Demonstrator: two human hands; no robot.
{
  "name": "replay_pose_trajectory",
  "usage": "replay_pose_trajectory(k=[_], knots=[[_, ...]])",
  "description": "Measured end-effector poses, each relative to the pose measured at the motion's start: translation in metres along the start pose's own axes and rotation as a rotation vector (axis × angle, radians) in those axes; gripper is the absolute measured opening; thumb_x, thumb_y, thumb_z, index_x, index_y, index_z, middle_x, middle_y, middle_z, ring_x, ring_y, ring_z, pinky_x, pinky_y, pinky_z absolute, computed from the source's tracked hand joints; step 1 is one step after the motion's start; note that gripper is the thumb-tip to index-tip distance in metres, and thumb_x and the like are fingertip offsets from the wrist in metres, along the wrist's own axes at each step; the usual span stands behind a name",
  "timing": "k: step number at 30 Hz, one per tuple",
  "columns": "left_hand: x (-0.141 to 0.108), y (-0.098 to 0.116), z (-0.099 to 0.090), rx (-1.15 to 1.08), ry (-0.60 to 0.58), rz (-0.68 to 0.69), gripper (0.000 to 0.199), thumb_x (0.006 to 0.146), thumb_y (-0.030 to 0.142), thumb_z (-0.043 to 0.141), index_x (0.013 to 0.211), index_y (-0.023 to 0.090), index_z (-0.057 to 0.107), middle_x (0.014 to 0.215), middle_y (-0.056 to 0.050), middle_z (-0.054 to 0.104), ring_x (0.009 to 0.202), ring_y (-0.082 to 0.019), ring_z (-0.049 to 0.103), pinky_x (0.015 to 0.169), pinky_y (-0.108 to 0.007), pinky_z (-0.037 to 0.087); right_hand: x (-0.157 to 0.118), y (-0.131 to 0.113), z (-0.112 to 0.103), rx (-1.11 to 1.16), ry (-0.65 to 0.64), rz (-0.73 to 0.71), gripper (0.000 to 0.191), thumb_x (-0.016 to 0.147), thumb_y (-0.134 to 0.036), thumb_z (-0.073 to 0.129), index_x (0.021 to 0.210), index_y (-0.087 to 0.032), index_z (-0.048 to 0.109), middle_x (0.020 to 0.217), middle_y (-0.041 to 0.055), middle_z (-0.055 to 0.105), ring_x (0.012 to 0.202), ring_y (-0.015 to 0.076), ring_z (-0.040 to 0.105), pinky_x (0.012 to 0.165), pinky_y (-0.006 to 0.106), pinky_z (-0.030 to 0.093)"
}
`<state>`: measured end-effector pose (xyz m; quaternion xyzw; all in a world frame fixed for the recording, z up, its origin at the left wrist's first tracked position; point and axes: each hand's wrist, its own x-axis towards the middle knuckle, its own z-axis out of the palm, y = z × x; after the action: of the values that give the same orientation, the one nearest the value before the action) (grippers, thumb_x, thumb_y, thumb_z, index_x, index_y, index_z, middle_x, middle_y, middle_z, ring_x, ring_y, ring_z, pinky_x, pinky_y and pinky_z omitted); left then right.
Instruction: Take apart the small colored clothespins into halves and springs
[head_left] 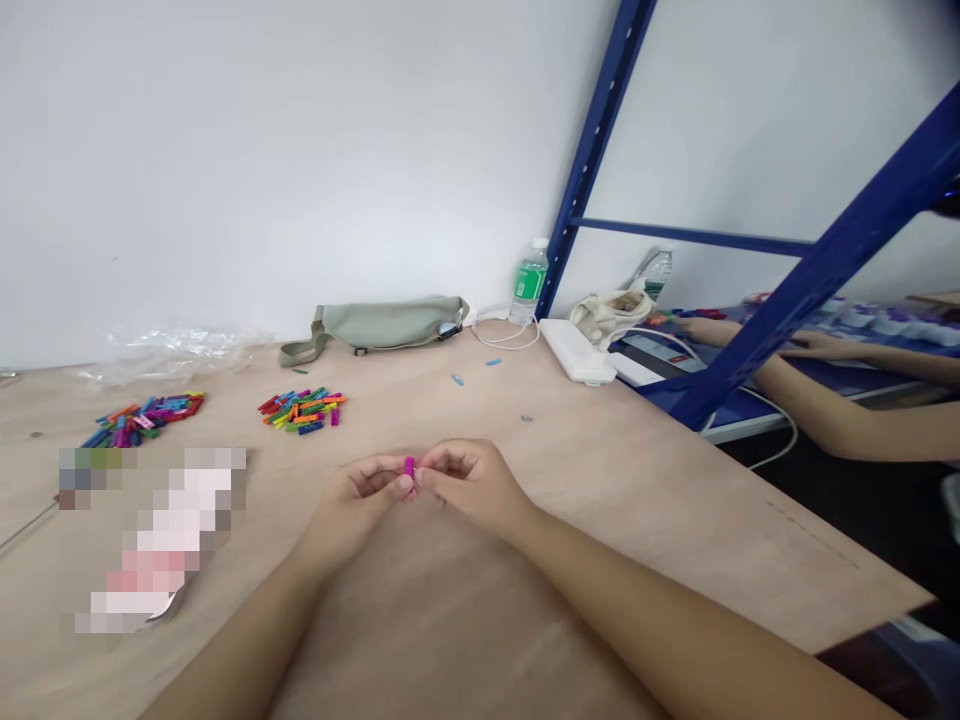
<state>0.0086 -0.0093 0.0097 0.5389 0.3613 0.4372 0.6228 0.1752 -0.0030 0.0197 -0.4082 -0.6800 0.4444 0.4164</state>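
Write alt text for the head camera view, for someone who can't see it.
Two bare hands, left and right, pinch a small magenta piece between their fingertips above a brown-covered table. Beyond them lie two piles of colorful clips, a gray-green bag and a water bottle.

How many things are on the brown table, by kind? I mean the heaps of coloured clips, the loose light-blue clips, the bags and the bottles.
Clip heaps: 2
Loose light-blue clips: 2
Bag: 1
Bottle: 1
Total: 6
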Motion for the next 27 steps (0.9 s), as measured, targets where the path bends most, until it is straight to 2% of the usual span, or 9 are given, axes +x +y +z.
replay_pose_trajectory(k=[4,8,14,21,27], knots=[[0.001,-0.001,0.001,-0.025,0.010,0.007,0.021,0.068,0.029,0.062,0.085,0.017,0.061,0.070,-0.001,0.064,0.070,-0.014,0.056,0.067,-0.025,0.041,0.000,0.002,0.003,0.017,0.026,0.010,0.018,0.073,-0.030,0.055,0.067,-0.015,0.061,0.055,0.0003,0.058,0.045,0.0086,0.050,0.042,0.019,0.039],[0.000,-0.001,0.003,-0.040,0.024,0.024,0.018,0.068,0.028,0.062,0.083,0.018,0.061,0.068,0.000,0.062,0.070,-0.013,0.055,0.070,-0.025,0.040,-0.001,-0.001,0.006,0.064,0.040,0.014,0.017,0.073,-0.030,0.055,0.068,-0.015,0.061,0.062,0.0013,0.062,0.046,0.0085,0.050,0.044,0.020,0.040],[0.000,-0.003,0.008,-0.094,0.072,0.027,0.020,0.067,0.028,0.063,0.083,0.016,0.061,0.077,-0.002,0.061,0.069,-0.012,0.053,0.071,-0.026,0.040,-0.001,-0.005,0.006,0.127,0.036,0.024,0.018,0.073,-0.031,0.055,0.067,-0.015,0.060,0.063,0.0015,0.062,0.048,0.0088,0.050,0.045,0.020,0.041],[-0.001,-0.001,0.009,-0.125,0.097,0.028,0.020,0.066,0.026,0.064,0.083,0.017,0.064,0.076,-0.002,0.063,0.067,-0.012,0.053,0.068,-0.025,0.041,-0.003,-0.008,0.006,0.078,0.031,-0.022,0.018,0.075,-0.031,0.053,0.068,-0.016,0.060,0.065,0.0018,0.063,0.052,0.0102,0.053,0.048,0.021,0.042],[0.001,-0.002,0.005,-0.193,0.108,-0.048,0.021,0.062,0.025,0.068,0.080,0.015,0.067,0.073,-0.004,0.065,0.065,-0.012,0.054,0.067,-0.026,0.042,-0.005,-0.012,0.002,-0.023,0.012,-0.091,0.018,0.076,-0.030,0.052,0.071,-0.016,0.062,0.069,0.0026,0.064,0.062,0.0132,0.057,0.053,0.022,0.044]])
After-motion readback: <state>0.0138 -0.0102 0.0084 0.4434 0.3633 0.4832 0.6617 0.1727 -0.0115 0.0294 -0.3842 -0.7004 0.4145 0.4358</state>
